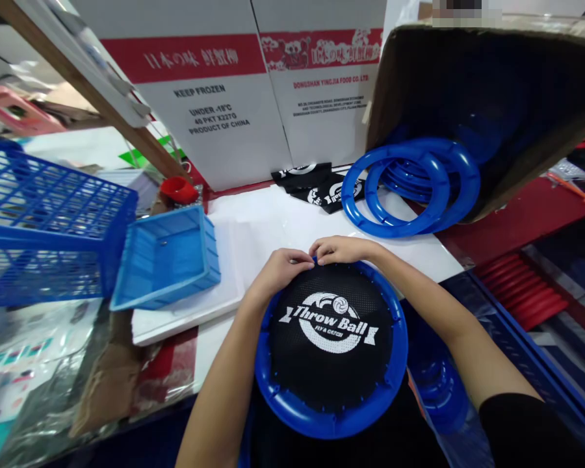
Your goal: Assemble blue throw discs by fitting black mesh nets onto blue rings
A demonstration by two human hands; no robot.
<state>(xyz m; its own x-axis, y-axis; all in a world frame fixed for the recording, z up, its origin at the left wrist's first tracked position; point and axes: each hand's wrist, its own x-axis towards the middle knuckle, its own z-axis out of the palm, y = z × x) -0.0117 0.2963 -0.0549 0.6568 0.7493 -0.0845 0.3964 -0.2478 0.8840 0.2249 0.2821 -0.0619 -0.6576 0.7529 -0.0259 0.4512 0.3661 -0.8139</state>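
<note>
A blue plastic ring (292, 403) with a black mesh net (331, 351) printed "Throw Ball" lies in front of me at the table's near edge. My left hand (280, 270) and my right hand (341, 249) meet at the ring's far rim, fingers curled and pinching the net's edge against the rim. More blue rings (400, 188) lie stacked at the back right, spilling from a tipped cardboard box (517, 84). Loose black nets (316, 185) lie beside them.
A small blue tray (168, 260) and a large blue wire basket (43, 221) stand at the left. White cartons (253, 97) form a wall at the back. A red cup (178, 190) sits behind the tray. A white board (273, 227) covers the table.
</note>
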